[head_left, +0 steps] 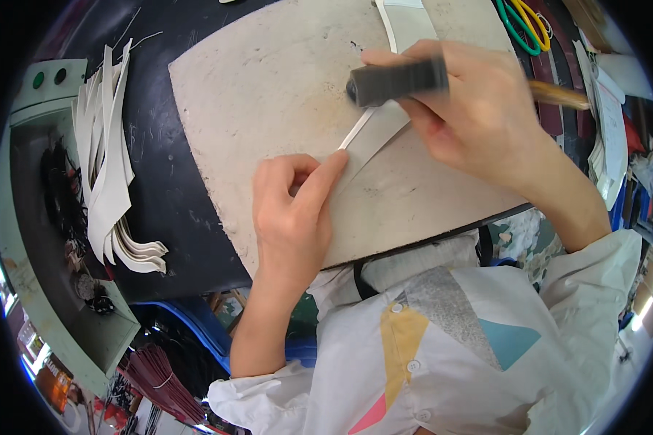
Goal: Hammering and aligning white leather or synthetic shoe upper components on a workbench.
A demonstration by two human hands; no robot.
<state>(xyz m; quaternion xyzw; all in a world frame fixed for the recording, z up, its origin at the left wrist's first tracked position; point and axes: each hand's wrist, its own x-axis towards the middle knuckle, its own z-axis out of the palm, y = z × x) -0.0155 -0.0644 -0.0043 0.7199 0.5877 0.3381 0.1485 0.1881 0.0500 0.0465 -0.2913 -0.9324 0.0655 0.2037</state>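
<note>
Strip (374,138) lies on the pale board (268,87), pinned flat by left hand (292,210) fingertips; right hand (471,109) grips a hammer (397,81) over it, blurred. White cut pieces (109,167) stacked further left.

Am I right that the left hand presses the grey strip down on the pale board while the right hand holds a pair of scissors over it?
Not quite: in the head view the right hand holds a hammer with a dark head, not scissors. The left hand does press the grey strip onto the pale board.
</note>
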